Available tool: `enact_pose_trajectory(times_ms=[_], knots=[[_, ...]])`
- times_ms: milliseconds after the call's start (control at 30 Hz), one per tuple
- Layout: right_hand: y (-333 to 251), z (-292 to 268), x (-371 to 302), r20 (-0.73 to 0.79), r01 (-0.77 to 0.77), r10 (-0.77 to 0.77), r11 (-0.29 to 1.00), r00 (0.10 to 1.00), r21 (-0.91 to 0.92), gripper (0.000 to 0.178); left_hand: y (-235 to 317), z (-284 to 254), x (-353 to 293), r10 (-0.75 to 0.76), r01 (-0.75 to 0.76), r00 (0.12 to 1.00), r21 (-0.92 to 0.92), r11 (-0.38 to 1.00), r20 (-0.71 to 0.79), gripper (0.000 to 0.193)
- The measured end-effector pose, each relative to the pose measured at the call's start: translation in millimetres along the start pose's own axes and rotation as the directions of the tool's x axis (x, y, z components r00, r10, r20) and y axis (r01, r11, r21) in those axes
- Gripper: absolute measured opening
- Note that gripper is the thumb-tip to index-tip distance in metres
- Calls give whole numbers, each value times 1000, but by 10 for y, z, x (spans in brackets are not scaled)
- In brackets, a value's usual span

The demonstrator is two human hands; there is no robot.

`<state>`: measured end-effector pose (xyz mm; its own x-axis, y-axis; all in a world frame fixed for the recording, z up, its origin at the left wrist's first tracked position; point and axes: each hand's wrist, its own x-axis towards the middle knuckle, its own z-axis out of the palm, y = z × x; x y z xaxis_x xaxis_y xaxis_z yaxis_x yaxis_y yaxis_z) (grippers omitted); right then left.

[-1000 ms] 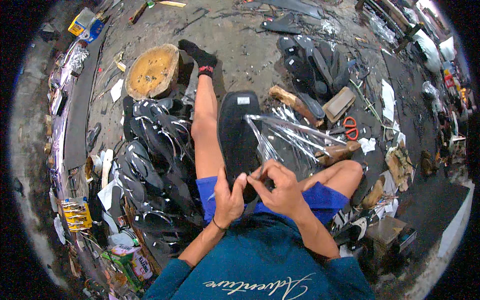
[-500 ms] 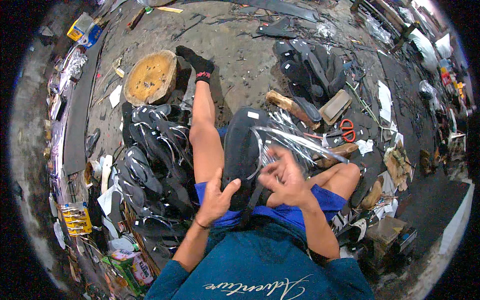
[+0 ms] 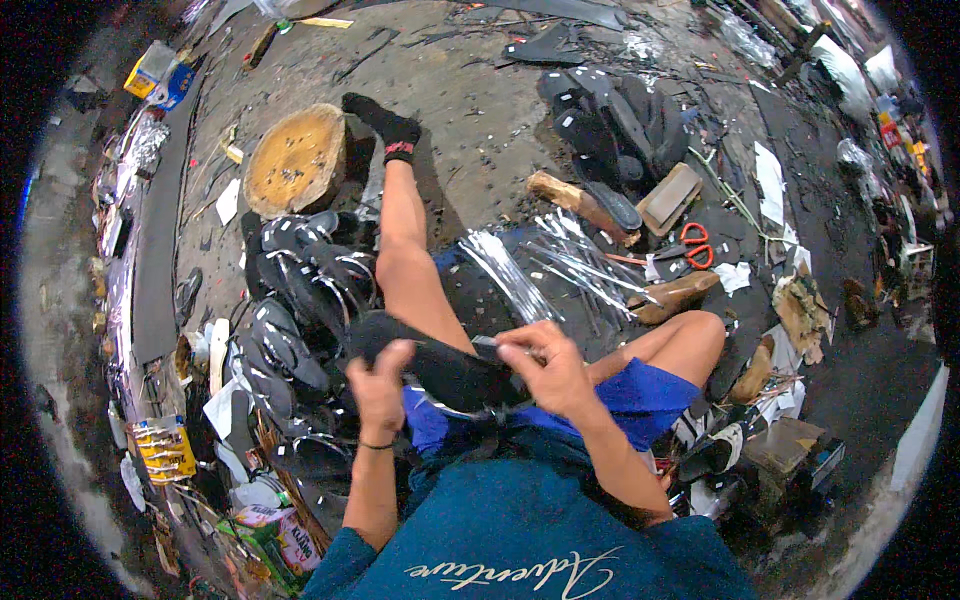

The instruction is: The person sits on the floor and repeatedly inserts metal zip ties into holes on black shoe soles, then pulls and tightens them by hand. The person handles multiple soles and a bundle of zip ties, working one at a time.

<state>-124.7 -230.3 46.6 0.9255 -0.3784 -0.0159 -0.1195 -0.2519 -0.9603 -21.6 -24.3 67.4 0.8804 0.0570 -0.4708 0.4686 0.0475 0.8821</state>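
A black sandal sole (image 3: 440,368) lies tilted sideways across my lap, with a pale strap (image 3: 440,405) curving along its near edge. My left hand (image 3: 378,390) is at the sole's left end, thumb raised and fingers blurred against it. Over the right end, my right hand (image 3: 552,370) is closed, thumb and fingers pinched at a short silvery strap end that is partly hidden. Beyond my lap, loose silvery straps (image 3: 505,275) lie in a bundle, with a second spread of straps (image 3: 580,260) beside them.
Finished-looking black sandals (image 3: 285,335) pile up at my left, and more black soles (image 3: 615,120) lie far right. A round wooden block (image 3: 295,160) stands near my foot. Red-handled scissors (image 3: 697,246), a whetstone-like block (image 3: 668,198) and wooden pieces (image 3: 675,297) lie right.
The sole has turned from upright to sideways and dropped nearer my body, uncovering the strap bundle. My left hand moved left; my right hand went from blurred, spread fingers to a pinch.
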Motion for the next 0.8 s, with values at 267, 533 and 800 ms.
enact_pose_trajectory(times_ms=[267, 533, 800], knots=[[-281, 93, -71, 55, 18, -11, 991, 998, -130, 12, 100, 29, -142, 29, -318, 793, 372, 872, 609, 25], [-357, 73, -105, -12, 54, -57, 979, 998, -195, 10, 160, 79, -158, 77, -454, 683, 340, 824, 727, 41], [-195, -88, -77, 199, 44, -30, 997, 980, -64, 24, 185, 126, -152, -8, -444, 652, 390, 807, 758, 51]])
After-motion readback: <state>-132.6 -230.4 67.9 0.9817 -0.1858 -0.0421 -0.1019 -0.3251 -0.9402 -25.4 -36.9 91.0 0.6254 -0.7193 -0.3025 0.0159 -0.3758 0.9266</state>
